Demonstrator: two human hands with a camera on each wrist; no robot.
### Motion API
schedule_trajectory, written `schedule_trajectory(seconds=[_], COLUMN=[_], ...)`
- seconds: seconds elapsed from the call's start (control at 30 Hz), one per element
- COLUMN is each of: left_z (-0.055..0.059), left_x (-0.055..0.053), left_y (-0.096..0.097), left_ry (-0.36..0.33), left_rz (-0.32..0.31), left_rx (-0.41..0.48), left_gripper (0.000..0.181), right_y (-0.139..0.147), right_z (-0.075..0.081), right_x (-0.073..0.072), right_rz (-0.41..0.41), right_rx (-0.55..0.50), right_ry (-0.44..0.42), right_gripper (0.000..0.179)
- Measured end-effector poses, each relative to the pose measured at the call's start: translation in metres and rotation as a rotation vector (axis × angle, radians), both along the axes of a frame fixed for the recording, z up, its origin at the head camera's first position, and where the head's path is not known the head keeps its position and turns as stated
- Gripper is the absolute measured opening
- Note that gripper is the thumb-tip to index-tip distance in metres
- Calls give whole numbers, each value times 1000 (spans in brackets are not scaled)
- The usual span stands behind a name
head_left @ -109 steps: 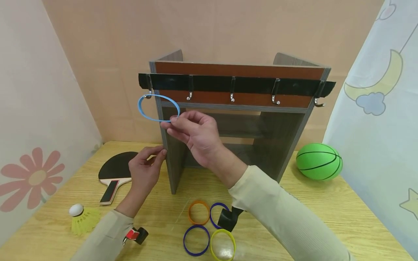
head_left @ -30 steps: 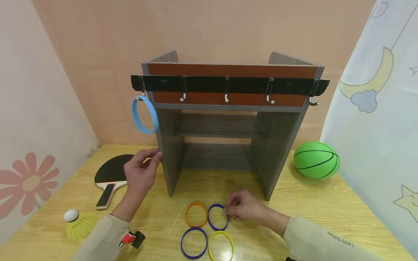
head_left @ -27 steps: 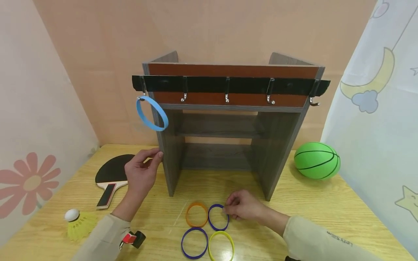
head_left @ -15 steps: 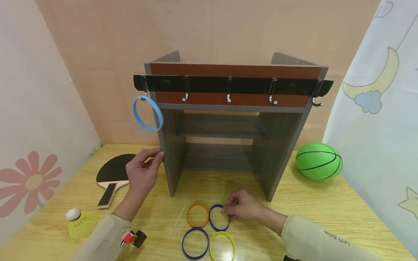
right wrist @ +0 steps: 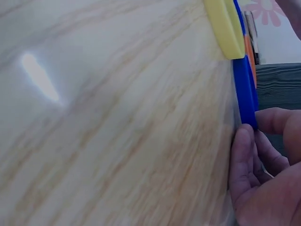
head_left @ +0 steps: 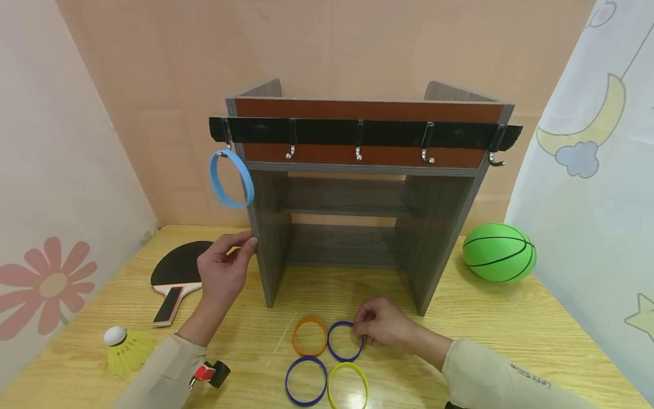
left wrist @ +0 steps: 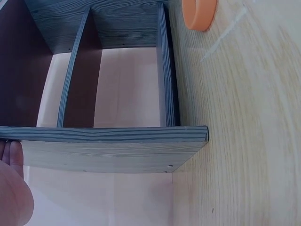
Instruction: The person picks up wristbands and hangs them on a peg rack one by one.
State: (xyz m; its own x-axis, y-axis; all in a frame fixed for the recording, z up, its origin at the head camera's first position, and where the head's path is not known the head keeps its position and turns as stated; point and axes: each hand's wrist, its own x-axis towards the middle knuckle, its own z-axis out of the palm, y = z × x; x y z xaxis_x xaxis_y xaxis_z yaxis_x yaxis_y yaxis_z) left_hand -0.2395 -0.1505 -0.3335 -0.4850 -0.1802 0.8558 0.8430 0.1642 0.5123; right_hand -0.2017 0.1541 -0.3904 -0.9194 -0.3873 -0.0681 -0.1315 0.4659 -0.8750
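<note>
Four bands (head_left: pixel 309 357) lay on the near part of the table (head_left: pixel 409 375), right hand (head_left: pixel 383 322) pinching the far-right dark blue band (right wrist: pixel 244 89). Left hand (head_left: pixel 223 264) gripped the left side of the rack (head_left: pixel 265 244). Only the light blue band (head_left: pixel 249 184) hung hooked, so looked roughly a fifth done.

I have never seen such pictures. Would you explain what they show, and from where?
No machine: these are a person's bare hands. The wide pictures come from a head camera, the close ones from each wrist. The left hand touches a grey wooden shelf unit; the right hand pinches a dark blue ring. A light blue ring hangs from a silver metal hook. On the yellowish wooden table: orange ring, yellow ring, second dark blue ring, black paddle, yellow shuttlecock, green ball.
</note>
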Motion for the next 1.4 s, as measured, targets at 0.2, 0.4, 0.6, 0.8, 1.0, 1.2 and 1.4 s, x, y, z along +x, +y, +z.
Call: schedule_trajectory(seconds=[0.2, 0.4, 0.6, 0.8, 1.0, 1.2, 1.4], left_z=[14, 19, 18, 17, 16, 17, 15], left_x=[12, 17, 17, 16, 16, 15, 15], left_y=[5, 8, 7, 7, 7, 8, 7], left_ry=[15, 3, -2, 13, 14, 11, -11], left_rz=[-4, -1, 14, 0, -12, 2, 7], left_rx=[-4, -11, -28, -7, 2, -5, -11], left_gripper=[11, 10, 14, 8, 11, 12, 9], right_y=[4, 10, 22, 33, 40, 44, 42], right_z=[0, 1, 4, 9, 17, 31, 50], right_x=[0, -1, -3, -4, -4, -8, -10], right_rz=[-33, -12, 48, 75, 69, 75, 79], right_rx=[-38, -63, -142, -209, -273, -341, -389], right_ry=[-91, -108, -178, -223, -218, -170, -96], right_gripper=[12, 14, 15, 14, 11, 9, 8])
